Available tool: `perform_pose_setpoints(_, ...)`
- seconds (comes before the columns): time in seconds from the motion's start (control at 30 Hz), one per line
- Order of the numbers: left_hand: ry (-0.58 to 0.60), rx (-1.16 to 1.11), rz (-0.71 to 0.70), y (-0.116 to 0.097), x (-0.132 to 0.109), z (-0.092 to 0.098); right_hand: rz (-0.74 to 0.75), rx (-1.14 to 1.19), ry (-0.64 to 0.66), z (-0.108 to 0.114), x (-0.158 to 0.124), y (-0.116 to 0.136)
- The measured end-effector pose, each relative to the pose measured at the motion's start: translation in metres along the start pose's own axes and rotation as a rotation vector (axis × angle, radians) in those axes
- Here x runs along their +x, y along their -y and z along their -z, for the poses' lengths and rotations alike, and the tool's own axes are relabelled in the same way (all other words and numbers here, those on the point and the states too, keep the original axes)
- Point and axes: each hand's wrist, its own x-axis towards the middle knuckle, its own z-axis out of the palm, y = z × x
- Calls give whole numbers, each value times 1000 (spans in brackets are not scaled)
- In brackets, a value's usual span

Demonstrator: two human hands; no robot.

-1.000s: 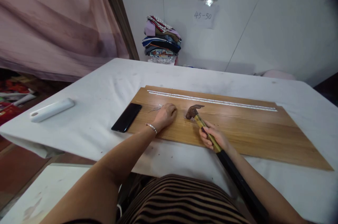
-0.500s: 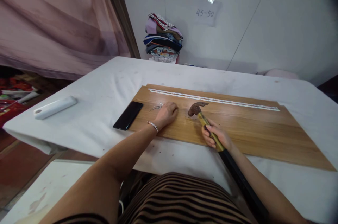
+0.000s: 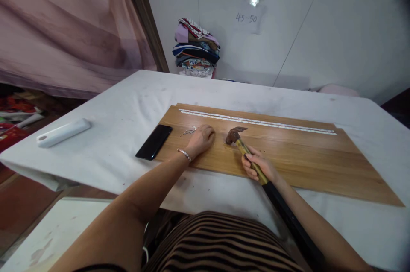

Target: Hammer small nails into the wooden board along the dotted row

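A long wooden board (image 3: 304,161) lies on a white-covered table (image 3: 128,109). My right hand (image 3: 259,164) grips a hammer (image 3: 238,141) by its yellow and black handle; the rusty head rests low on the board. My left hand (image 3: 201,139), a bracelet on its wrist, lies curled on the board just left of the hammer head. What its fingers hold, if anything, is hidden. A few loose nails (image 3: 188,132) lie beside that hand.
A black phone (image 3: 153,141) lies at the board's left end. A white oblong object (image 3: 62,133) sits further left on the table. A pale strip (image 3: 256,121) runs along the board's far edge. Folded clothes (image 3: 196,48) are stacked by the wall.
The hammer head rose slightly half a second ago and is back down on the board. My left hand has stayed in place.
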Motion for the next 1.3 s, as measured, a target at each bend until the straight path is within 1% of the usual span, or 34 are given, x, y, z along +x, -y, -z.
perform_pose_setpoints(0.1, -1, 6, -3, 0, 0, 0, 0, -2, -4, -1, 0, 1)
perform_pose_setpoints(0.37, -4, -3, -4, 2, -1, -1, 61, 10, 1, 0, -1, 3)
perform_pose_setpoints(0.73, 9, 7, -3, 2, -1, -1, -5, -1, -39, -3, 0, 0)
perform_pose_setpoints(0.97, -7, -2, -14, 0, 0, 0, 0, -14, -24, 1, 1, -1)
perform_pose_setpoints(1.3, -10, 3, -16, 2, -1, -1, 42, 5, -32, 0, 0, 2)
